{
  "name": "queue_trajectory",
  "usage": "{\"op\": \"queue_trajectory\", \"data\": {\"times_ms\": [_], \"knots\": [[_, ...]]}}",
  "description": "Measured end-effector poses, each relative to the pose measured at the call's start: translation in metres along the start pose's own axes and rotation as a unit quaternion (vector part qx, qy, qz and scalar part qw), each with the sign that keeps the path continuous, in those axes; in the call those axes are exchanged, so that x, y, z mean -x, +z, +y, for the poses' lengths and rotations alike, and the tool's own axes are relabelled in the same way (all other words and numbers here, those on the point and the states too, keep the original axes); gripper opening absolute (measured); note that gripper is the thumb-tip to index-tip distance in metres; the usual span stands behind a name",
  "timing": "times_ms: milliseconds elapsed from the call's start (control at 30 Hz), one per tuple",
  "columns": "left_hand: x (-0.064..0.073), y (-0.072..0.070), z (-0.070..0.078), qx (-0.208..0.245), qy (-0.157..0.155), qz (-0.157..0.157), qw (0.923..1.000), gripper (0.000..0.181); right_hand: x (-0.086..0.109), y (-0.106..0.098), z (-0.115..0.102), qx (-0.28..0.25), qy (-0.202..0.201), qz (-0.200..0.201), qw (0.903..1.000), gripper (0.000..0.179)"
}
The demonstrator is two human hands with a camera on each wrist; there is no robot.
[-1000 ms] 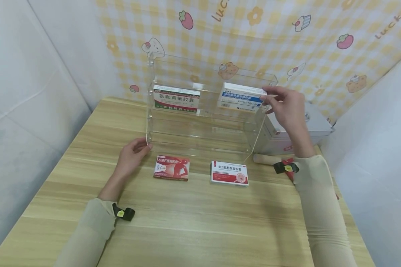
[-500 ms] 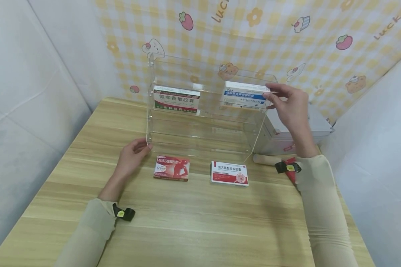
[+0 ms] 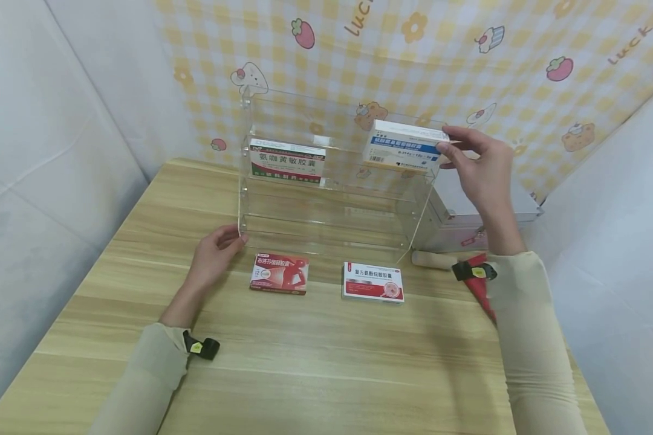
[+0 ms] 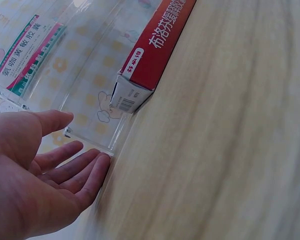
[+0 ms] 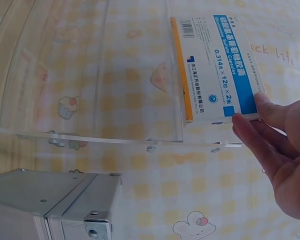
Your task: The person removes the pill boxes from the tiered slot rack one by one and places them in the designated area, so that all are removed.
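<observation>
My right hand (image 3: pixel 481 166) pinches the right end of a white, blue-banded medicine box (image 3: pixel 404 147) between thumb and fingers. This box is tilted at the right end of the clear acrylic rack (image 3: pixel 326 238), at its upper tier; in the right wrist view part of the box (image 5: pixel 215 70) stands out past the shelf edge. My left hand (image 3: pixel 212 254) is at the rack's lower left corner. In the left wrist view its loosely bent fingers (image 4: pixel 92 175) touch or nearly touch the side panel's edge. A green-and-red medicine box (image 3: pixel 287 162) stands on the rack's left.
A red medicine box (image 3: pixel 279 275) and a white-and-red one (image 3: pixel 373 283) lie on the wooden table (image 3: pixel 305 368) before the rack. A silver case (image 3: pixel 457 223) stands right of it, with a rolled tan item (image 3: pixel 432 260) and something red (image 3: pixel 480 287) near my right wrist.
My right hand has moved up and to the right, lifting the blue-banded medicine box higher at the upper tier. The left hand and the other boxes have stayed in place.
</observation>
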State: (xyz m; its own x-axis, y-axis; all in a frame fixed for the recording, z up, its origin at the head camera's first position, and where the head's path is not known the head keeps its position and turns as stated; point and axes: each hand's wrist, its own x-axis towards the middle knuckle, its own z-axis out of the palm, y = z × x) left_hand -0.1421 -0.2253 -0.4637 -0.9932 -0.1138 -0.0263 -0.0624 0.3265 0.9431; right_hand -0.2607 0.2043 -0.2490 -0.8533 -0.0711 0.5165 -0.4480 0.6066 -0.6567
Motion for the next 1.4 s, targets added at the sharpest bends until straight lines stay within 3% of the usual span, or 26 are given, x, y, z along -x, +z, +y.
{"op": "queue_trajectory", "data": {"times_ms": [200,467,700,1167,1400], "knots": [[0.0,0.0,0.001,-0.002,-0.001,-0.001,1.0,0.053,0.004,-0.004,-0.011,-0.022,-0.001,0.0,0.9997,0.032],[0.0,0.0,-0.001,-0.008,-0.006,0.003,0.9999,0.054,0.0,-0.009,0.003,-0.047,-0.01,0.0,0.9988,0.034],[0.001,-0.001,0.0,-0.008,-0.002,0.0,1.0,0.055,0.001,-0.012,0.001,-0.06,-0.018,-0.003,0.998,0.033],[0.001,-0.001,0.0,-0.01,-0.001,-0.003,0.9999,0.054,0.012,-0.017,-0.013,-0.068,0.026,-0.051,0.9961,0.033],[0.002,-0.001,0.001,-0.007,-0.003,-0.005,1.0,0.055,0.013,-0.02,-0.001,-0.036,0.028,-0.075,0.9961,0.035]]}}
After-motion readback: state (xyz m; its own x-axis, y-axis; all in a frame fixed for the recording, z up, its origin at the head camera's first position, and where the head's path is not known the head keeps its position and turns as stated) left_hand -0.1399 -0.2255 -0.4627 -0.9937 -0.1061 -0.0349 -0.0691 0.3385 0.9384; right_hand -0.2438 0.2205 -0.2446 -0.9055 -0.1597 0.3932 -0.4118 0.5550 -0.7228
